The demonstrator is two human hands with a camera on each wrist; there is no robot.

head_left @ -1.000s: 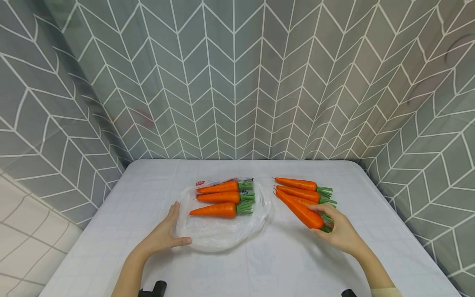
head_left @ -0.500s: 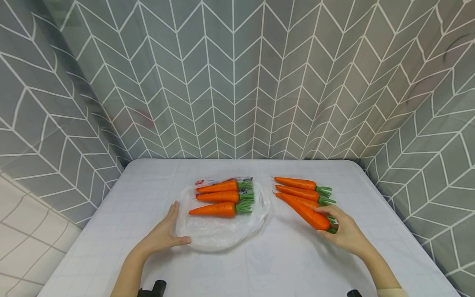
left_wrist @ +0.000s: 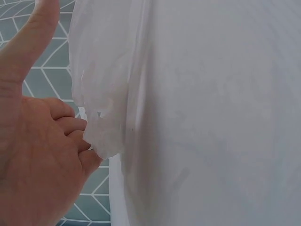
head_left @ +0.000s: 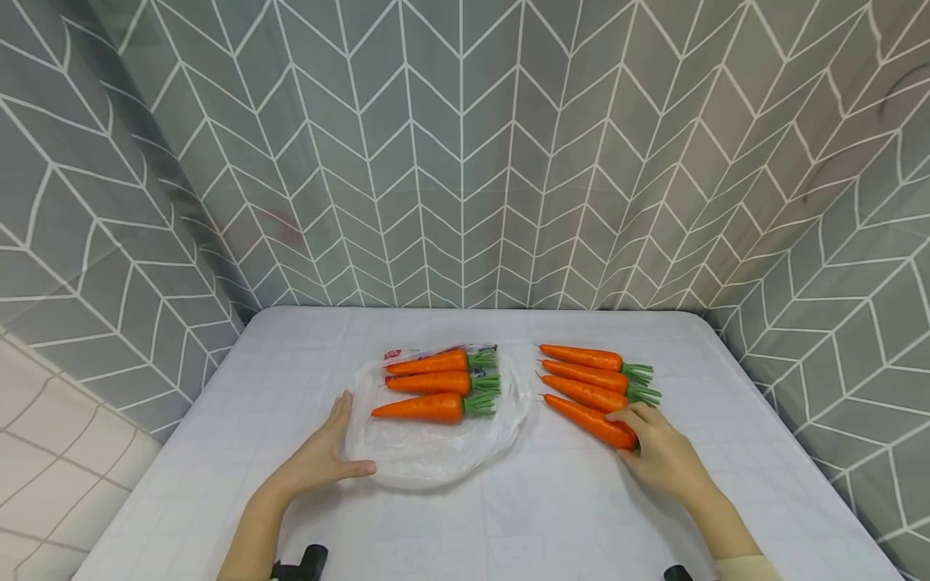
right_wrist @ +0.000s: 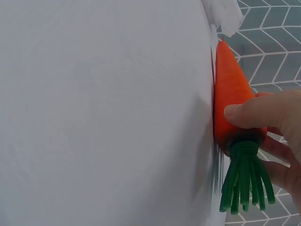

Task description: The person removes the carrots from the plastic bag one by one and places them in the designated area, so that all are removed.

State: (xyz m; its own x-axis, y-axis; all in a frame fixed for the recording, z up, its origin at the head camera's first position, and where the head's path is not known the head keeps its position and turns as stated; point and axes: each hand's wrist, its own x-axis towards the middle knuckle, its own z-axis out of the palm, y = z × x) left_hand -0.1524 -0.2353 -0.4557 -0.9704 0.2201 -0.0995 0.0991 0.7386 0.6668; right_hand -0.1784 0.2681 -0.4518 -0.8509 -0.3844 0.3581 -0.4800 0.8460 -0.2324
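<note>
Head view: the left hand (head_left: 317, 456), thumb spread wide, flanks the plastic bag (head_left: 425, 466); the right hand (head_left: 659, 450) pinches the nearest carrot (head_left: 587, 420), no longer overlapping the row of carrots (head_left: 581, 375) beyond that hand, seemingly becoming its fourth. Three more carrots (head_left: 429, 383) lie on the bag, between the hands.

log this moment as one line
right grip: holds front carrot of right row | left grip: fingers spread beside plastic bag, contact unclear | on bag: three carrots | behind held one: three more carrots

A pale cream sleeve (head_left: 748, 568) and black, round-ended wrist gear (head_left: 312, 561) are worn.
</note>
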